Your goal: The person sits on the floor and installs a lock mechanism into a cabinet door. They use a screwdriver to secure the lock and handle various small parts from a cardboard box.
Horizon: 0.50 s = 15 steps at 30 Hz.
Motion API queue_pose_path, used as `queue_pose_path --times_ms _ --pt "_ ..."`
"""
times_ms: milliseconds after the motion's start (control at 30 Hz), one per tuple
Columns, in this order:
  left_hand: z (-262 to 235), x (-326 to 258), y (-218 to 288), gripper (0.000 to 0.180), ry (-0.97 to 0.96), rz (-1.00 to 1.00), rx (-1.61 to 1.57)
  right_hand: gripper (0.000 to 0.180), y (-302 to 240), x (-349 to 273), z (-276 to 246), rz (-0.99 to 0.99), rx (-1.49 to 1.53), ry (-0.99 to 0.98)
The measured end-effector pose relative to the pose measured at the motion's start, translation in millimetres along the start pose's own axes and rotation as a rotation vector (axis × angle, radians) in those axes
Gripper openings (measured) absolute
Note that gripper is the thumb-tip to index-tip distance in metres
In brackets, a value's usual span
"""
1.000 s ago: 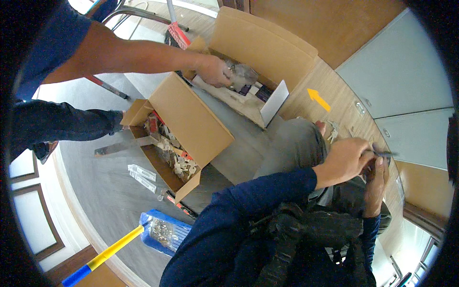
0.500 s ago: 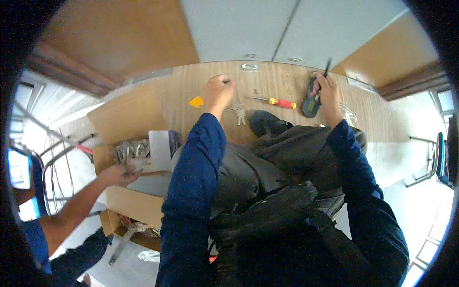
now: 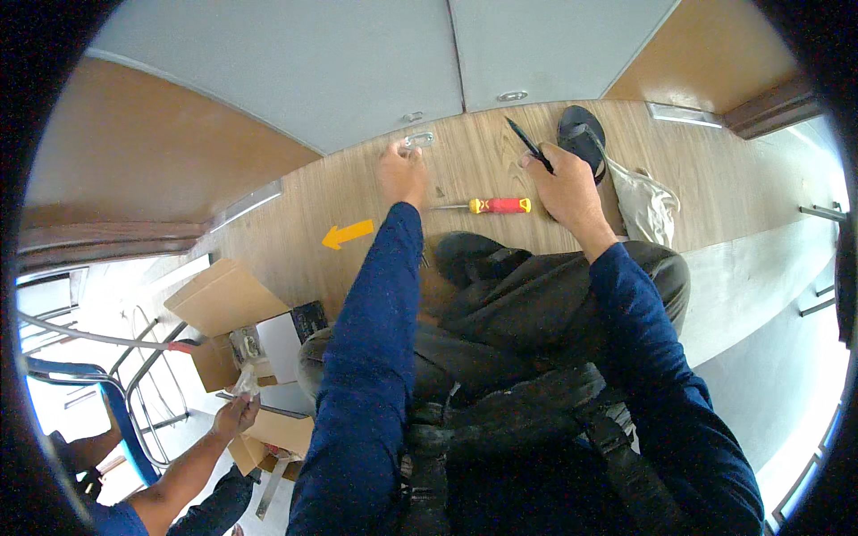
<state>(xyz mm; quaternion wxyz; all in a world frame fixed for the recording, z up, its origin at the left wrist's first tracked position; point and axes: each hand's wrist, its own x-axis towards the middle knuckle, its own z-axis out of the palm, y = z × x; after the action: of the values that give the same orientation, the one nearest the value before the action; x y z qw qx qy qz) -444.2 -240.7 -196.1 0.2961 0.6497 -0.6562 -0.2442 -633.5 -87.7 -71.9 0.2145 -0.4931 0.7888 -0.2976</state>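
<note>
The left hand (image 3: 402, 174) reaches out to a small metal handle (image 3: 417, 140) at the foot of the grey cabinet door (image 3: 295, 67). Its fingers pinch the handle at their tips. The right hand (image 3: 563, 183) is closed around a thin dark tool (image 3: 527, 143), which sticks out past the fingers toward the cabinet. A screwdriver with a red and yellow grip (image 3: 496, 205) lies on the wooden floor (image 3: 715, 192) between the two hands, touching neither. A dark sandal (image 3: 581, 129) lies just beside the right fingers. Far behind the left hand, another person's hand (image 3: 234, 413) holds something small by open cardboard boxes (image 3: 228, 308).
</note>
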Motion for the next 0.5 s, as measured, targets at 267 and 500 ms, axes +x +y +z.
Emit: queue_pose_path --times_ms 267,500 --pt "11 25 -9 0.033 -0.098 0.268 0.203 0.033 11 4 12 -0.006 0.046 -0.024" --pt "5 37 -26 0.022 -0.405 -0.297 -0.757 0.031 -1 -1 22 -0.097 0.023 -0.064"
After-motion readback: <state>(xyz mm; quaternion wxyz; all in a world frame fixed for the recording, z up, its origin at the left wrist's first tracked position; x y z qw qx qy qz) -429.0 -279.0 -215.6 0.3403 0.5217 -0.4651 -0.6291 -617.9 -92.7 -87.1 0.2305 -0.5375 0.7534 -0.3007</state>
